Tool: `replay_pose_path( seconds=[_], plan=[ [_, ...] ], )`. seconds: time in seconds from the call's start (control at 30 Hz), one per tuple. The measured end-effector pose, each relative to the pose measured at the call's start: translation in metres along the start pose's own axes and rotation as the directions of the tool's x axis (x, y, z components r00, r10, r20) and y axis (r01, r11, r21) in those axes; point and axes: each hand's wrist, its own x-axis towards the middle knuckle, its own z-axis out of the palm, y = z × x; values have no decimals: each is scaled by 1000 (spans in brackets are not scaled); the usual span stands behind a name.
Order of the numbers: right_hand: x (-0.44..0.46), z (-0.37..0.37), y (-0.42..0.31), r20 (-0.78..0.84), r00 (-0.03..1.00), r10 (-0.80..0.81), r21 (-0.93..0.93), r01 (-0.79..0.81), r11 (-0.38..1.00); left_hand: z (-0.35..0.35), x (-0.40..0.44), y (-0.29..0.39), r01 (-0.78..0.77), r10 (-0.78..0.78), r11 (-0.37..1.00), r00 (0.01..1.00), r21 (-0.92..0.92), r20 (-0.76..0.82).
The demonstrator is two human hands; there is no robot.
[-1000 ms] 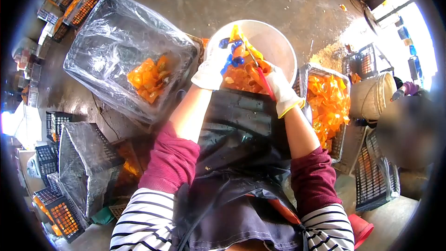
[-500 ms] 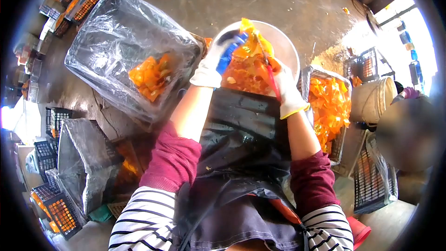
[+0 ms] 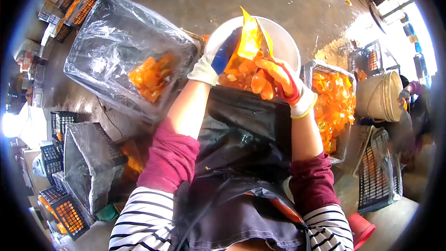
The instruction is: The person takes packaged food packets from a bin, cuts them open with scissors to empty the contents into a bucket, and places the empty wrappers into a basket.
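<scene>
My left hand (image 3: 207, 69), in a white glove with a blue palm, is closed at the left side of the basin, gripping a shiny yellow-orange flat piece (image 3: 250, 42). That piece stands up to a point; its exact kind is unclear. My right hand (image 3: 283, 83), in a white glove with orange-coated fingers, is curled close to the piece's lower end. A slim red-handled knife (image 3: 291, 76) runs along this hand, partly hidden by the fingers. Below both hands is a round white basin (image 3: 289, 46) holding orange-red wet bits.
To the left stands a plastic-lined crate (image 3: 125, 23) with orange pieces (image 3: 151, 76) inside. A lined crate (image 3: 332, 107) heaped with orange pieces is at my right. Beyond it are a white bucket (image 3: 378, 95), a black crate (image 3: 378, 172) and another person's hand (image 3: 403, 95).
The yellow-orange piece has tipped upright and shows a wider face. My right hand has turned and dropped lower, its orange fingertips now showing. My left hand has shifted slightly left.
</scene>
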Motion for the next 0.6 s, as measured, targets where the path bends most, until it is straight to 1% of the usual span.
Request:
replay_pose_path(
  seconds=[0.03, 0.07, 0.1, 0.13, 0.17, 0.2, 0.23, 0.27, 0.33, 0.37, 0.43, 0.5, 0.57, 0.6],
  plan=[
    [0, 3, 6, -50, 999, 5, 90, 0, 996, 1, -1, -1, 61, -57, 993, 998, -101, 35],
    [-2, 7, 22, -131, 985, -114, -53, 108, 993, 1, -5, -3, 72, -67, 993, 996, -92, 59],
    [-4, 10, 36, -208, 950, -231, -211, 187, 959, 3, -10, -5, 83, -76, 993, 994, -83, 84],
    [-6, 15, 48, -271, 962, -8, 73, 29, 997, 5, -15, -7, 94, -85, 993, 990, -74, 111],
    [-6, 20, 55, -269, 937, 221, 355, -117, 927, 7, -23, -3, 260, -257, 965, 965, -44, 61],
    [-4, 20, 52, -222, 920, 322, 423, -207, 882, 50, -41, 25, 206, -233, 931, 971, 300, 55],
    [-3, 20, 48, -171, 891, 421, 485, -296, 823, 37, -37, 11, 191, -192, 883, 981, 428, -43],
    [-1, 20, 45, -119, 851, 512, 539, -378, 753, 30, -37, 5, 151, -130, 848, 988, 507, -76],
    [4, 29, 44, -103, 861, 499, 654, -319, 686, 17, -37, -6, 100, -6, 745, 990, 660, -143],
    [2, 29, 49, -130, 898, 420, 557, -285, 780, -2, -27, -17, 42, 47, 694, 993, 719, -104],
    [-11, 26, 70, -151, 957, 249, 338, -187, 922, -5, -26, -14, -12, 91, 721, 993, 693, -78],
    [-6, 22, 56, -114, 976, 183, 275, -146, 950, 15, -35, 8, 5, 64, 872, 990, 489, -126],
    [-5, 13, 28, -50, 972, 231, 375, -196, 906, 18, -34, 19, 37, 3, 979, 980, 201, -197],
    [-7, 14, 33, -22, 950, 311, 379, -280, 882, 26, -35, 28, 53, -45, 998, 973, 32, -228]
  ],
)
